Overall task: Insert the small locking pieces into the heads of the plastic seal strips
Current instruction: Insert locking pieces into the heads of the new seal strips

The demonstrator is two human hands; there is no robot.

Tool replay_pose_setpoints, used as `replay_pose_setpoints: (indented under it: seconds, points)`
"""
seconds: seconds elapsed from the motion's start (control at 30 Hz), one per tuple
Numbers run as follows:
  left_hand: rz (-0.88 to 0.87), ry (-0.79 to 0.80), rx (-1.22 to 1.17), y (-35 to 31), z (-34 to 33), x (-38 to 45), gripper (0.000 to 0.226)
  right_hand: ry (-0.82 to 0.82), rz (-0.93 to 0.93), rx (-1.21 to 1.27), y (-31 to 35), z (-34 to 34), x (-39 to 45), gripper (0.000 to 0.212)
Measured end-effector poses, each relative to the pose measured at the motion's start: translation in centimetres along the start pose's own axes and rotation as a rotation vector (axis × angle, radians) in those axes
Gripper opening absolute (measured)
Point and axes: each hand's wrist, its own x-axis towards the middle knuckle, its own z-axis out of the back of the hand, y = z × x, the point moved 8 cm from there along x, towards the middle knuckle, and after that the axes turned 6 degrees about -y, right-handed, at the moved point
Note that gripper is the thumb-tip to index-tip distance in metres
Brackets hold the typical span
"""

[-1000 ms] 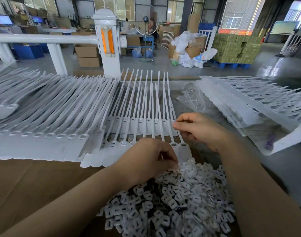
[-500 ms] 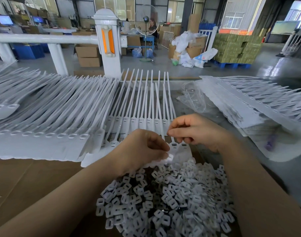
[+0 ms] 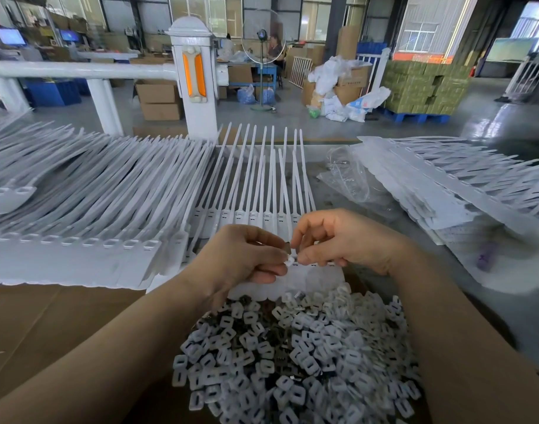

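**binhopper:** Warehouse floor behind, white railing post at the desk's far edge. Fanned seal strips cover the left side, another stack sits at the right edge, probably so the heads all face the worker.

**sealguy:** Yeah, and the pile of locking pieces sits right at the near edge for quick grabs, I'd guess.

**binhopper:** Hands?

**sealguy:** Left hand is pinching one small locking piece at its fingertips. Right hand has its fingers curled, pinching the strip head just beside it, steadying it I reckon. Piece is touching or nearly at the head; can't tell whether it's seated.
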Motion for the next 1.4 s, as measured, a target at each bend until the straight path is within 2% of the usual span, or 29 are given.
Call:
replay_pose_setpoints:
  seconds: [0.4, 0.57, 0.7, 0.87, 1.03, 1.23, 1.4]
  points:
    - [0.061, -0.051, -0.153, 0.5, 0.3, 0.1, 0.024, -0.009, 0.065, -0.036, 0.3, -0.7, 0.8, 0.023]
    - [0.094, -0.015, -0.25, 0.5, 0.2, 0.2, 0.029, -0.076, 0.077, -0.053, 0.3, -0.2, 0.8, 0.014]
    - [0.06, 0.018, -0.279, 0.3, 0.0, 0.3, 0.024, -0.166, 0.095, -0.06, 0.5, 0.5, 0.7, 0.006]
    - [-0.049, -0.039, -0.147, -0.2, 0.2, 0.3, 0.023, -0.2, 0.074, -0.03, 0.6, 0.7, 0.6, 0.009]
    - [-0.186, -0.122, -0.019, -1.0, 0.7, 0.2, 0.012, -0.196, 0.038, -0.078, 0.3, 0.5, 0.8, 0.01]
    - [-0.311, -0.162, 0.218, -1.5, 0.4, 0.1, 0.015, -0.202, 0.02, -0.108, 0.2, 0.3, 1.0, 0.008]
    - [-0.395, -0.213, 0.584, -1.4, 0.3, 0.1, 0.013, -0.273, -0.151, -0.194, -1.5, 1.0, 1.1, 0.009]
